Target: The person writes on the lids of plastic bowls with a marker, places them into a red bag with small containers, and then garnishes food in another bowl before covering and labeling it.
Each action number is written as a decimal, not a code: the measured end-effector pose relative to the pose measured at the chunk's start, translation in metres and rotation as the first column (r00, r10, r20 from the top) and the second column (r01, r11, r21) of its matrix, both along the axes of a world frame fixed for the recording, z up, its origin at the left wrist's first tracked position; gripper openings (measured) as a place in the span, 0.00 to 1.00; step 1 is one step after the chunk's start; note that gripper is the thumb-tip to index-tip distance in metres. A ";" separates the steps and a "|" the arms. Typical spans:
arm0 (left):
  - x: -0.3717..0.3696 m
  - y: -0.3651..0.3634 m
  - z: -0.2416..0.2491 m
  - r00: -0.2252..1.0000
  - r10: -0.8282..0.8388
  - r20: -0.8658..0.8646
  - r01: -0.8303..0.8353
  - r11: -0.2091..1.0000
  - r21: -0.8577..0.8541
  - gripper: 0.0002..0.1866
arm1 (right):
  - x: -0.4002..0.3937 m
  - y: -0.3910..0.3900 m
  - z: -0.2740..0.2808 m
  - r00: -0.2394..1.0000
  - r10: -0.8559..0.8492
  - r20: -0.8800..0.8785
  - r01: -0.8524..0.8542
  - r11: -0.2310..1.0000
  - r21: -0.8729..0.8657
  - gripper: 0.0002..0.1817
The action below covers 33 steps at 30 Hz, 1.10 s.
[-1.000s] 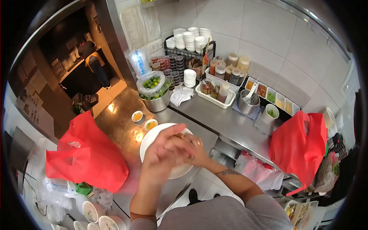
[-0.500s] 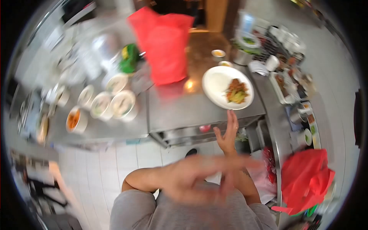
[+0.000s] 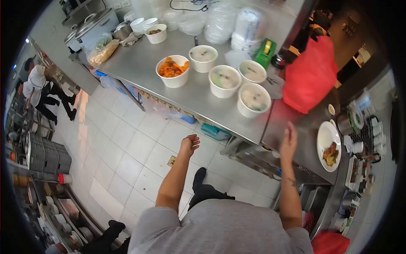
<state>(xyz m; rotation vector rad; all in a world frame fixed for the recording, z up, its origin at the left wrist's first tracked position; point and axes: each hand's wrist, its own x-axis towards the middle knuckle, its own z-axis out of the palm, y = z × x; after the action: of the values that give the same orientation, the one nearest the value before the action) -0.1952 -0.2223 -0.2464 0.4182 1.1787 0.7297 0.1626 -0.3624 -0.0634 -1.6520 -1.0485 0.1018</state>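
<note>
My left hand [image 3: 190, 144] hangs over the tiled floor in front of the steel counter [image 3: 182, 95], its fingers loosely curled apart and nothing in them. Near the counter's front edge, my right hand [image 3: 289, 142] is raised with its fingers stretched and empty. An open white bowl of orange food [image 3: 172, 72] stands on the counter. Several white bowls with clear lids, one of them nearest the edge [image 3: 253, 100], stand to its right. Behind my right hand is a red bag [image 3: 311, 76]. A white oval plate [image 3: 329, 134] holding some food lies right of that hand.
A bowl [image 3: 156, 34], stacked containers [image 3: 247, 29] and a green box [image 3: 265, 53] stand farther back. Large pots [image 3: 95, 25] are at the upper left. Two people [image 3: 42, 86] are at the far left. Grey crates [image 3: 48, 154] and loaded shelves stand at left.
The view has turned left, so the bowls, red bag and plate appear farther right. My hands, earlier close together with one blurred across the front, are now apart.
</note>
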 end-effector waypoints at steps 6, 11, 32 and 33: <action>0.007 0.073 -0.034 0.966 0.181 0.187 -0.157 0.978 -0.135 0.19 | 0.065 0.129 -0.013 0.943 -0.008 -0.332 0.012 1.000 0.012 0.18; 0.025 0.103 -0.031 0.906 0.255 0.337 -0.190 0.958 -0.216 0.17 | 0.085 0.170 -0.042 0.983 -0.066 0.174 0.101 0.973 -0.206 0.16; 0.206 -0.039 0.236 0.234 -0.652 -0.722 0.937 -0.048 0.347 0.20 | 0.113 -0.143 -0.002 0.429 -0.355 -0.831 0.646 0.763 0.008 0.28; 0.256 -0.039 0.222 0.275 -0.606 -0.746 0.902 -0.107 0.419 0.22 | 0.119 -0.151 0.000 0.409 -0.367 -0.835 0.661 0.751 -0.006 0.29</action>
<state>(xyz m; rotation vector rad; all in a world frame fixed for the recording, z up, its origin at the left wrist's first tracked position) 0.0610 -0.2616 -0.0248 2.0234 0.4896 0.0047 0.2820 -0.5131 -0.0633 -1.3019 0.2022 0.2150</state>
